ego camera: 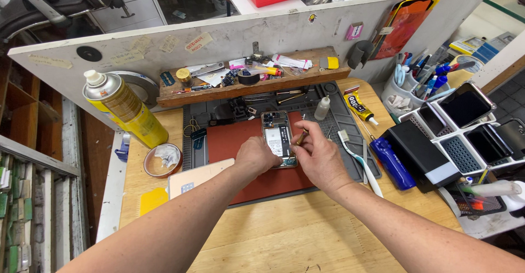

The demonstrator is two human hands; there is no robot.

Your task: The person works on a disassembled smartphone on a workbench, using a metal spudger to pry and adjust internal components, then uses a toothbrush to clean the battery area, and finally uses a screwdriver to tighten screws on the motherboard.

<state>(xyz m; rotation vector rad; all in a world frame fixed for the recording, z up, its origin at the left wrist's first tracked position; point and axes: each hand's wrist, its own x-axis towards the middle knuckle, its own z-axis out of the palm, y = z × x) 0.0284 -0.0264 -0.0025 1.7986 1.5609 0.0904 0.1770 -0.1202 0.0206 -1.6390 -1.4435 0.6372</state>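
Phone (278, 136) lies opened, insides bare; left hand (256, 157) clamps its lower edge, right hand (319, 158) pinches a tool (301, 137) over it; back cover not refitted.

The counter (284, 234) under my arms is pale wood, smooth, with visible grain. The mat (268, 183) at its middle is matt red rubber set on a dark grey ribbed plastic tray (333, 117). The opened phone (278, 138) under my left hand (256, 157) shows bare metal and glossy parts. The spray can (124, 109) near the left edge is glossy yellow metal with a silver shoulder. The shelf (246, 88) along the far edge is rough, worn wood. The bottle (392, 162) towards the right edge is glossy blue plastic.
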